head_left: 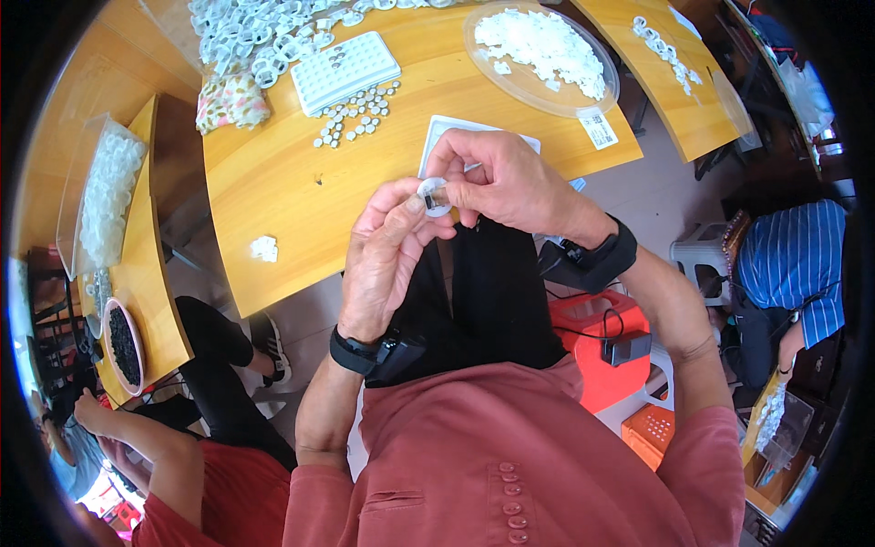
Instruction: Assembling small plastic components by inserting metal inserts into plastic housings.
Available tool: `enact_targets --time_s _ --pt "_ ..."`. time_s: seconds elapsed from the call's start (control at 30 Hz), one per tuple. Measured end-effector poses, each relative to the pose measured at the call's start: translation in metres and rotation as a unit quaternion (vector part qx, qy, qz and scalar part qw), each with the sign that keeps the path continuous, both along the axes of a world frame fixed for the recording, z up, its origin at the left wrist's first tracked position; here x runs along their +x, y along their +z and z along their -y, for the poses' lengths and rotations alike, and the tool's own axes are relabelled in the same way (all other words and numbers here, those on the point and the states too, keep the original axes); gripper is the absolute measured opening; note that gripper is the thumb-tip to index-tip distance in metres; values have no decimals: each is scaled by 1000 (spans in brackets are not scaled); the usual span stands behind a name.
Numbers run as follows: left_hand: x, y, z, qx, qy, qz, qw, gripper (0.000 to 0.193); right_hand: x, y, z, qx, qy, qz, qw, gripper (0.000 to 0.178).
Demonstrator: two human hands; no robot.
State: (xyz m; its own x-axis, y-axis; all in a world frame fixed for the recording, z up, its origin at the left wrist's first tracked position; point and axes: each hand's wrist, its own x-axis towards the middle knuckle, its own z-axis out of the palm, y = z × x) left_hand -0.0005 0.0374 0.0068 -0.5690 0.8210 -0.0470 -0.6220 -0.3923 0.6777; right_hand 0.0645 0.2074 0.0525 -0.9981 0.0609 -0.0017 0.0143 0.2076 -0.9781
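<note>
Held round pc. (pixel 433 197) seems smooth plast., the table (pixel 273 201) glossy wood, the far tray (pixel 369 62) matt plast., & the near shirt (pixel 456 438) matt cloth.

Fingers (pixel 468 195) partly hide the round white piece (pixel 438 211); the top edge crops clear rings (pixel 251 36)

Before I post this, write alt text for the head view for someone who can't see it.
A person's left hand grips a small round whitish piece, with the right hand touching it, near a wooden table. On the table lie small scattered discs, a white gridded tray and a clear round dish heaped with white pieces.
</note>
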Motion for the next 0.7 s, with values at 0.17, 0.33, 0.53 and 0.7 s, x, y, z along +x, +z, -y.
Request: enact_targets --time_s 0.17,0.33,0.53,0.7 --pt "-6 2 3 0 11 -22 1000 25 -2 3 4 -14 -28 7 999 11" --pt "1 12 4 12 7 13 1000 30 3 16 14 32 -24 8 999 11" --pt "-1 9 8 12 -16 13 1000 34 3 14 13 16 -33 6 999 11" --pt "-4 4 11 1 3 58 998 35 -1 20 18 181 -4 -128 975 26"
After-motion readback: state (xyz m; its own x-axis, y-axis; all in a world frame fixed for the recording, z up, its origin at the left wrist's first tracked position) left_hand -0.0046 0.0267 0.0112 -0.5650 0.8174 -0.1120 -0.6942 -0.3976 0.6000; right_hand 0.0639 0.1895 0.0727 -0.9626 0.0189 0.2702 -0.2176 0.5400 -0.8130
